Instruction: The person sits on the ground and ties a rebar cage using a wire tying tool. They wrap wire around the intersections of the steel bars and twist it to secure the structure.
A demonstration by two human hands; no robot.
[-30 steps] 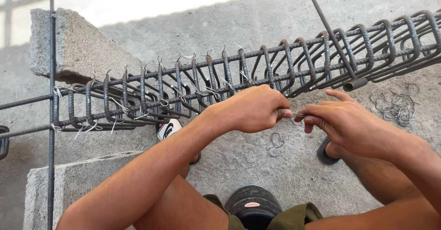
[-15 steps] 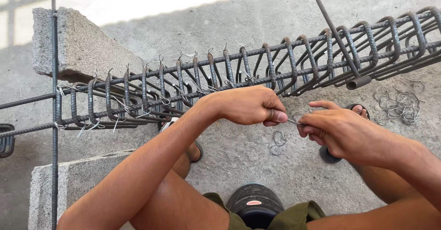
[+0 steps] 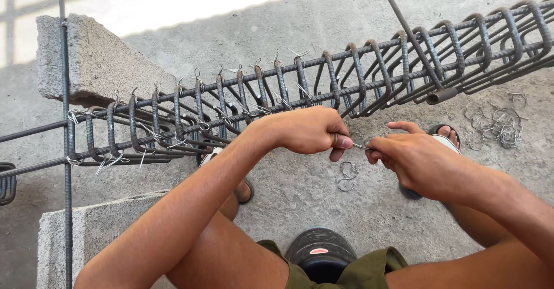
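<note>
A concrete floor (image 3: pixel 300 202) fills the frame, sunlit along the top edge and shaded below. Across it runs a long rebar cage (image 3: pixel 323 87), its straight bars ringed by closely spaced bent stirrups, rising from lower left to upper right. Thin wire ties stick out at many of the crossings on the left half. The left end of the cage rests near a grey concrete block (image 3: pixel 86 64); a second concrete block (image 3: pixel 98 231) lies at lower left, and a single upright bar (image 3: pixel 64 150) crosses both. A hooked steel tool (image 3: pixel 412 41) leans against the cage at upper right.

A seated person, bare-kneed in olive shorts, works just below the cage. The left hand (image 3: pixel 309 130) is curled into a tight fist, thumb and forefinger pinched closed on one end of a short wire piece (image 3: pixel 360 146). The right hand (image 3: pixel 412 159) meets it from the other side, its grip likewise narrow, fingertips pinched on the other end of the same wire, forefinger raised. The wire spans the small gap between the two hands, in the air above the floor.

A black round container (image 3: pixel 320 254) sits between the knees. Loose wire loops (image 3: pixel 496 124) lie heaped at right, and a few more (image 3: pixel 346 176) beneath the hands.
</note>
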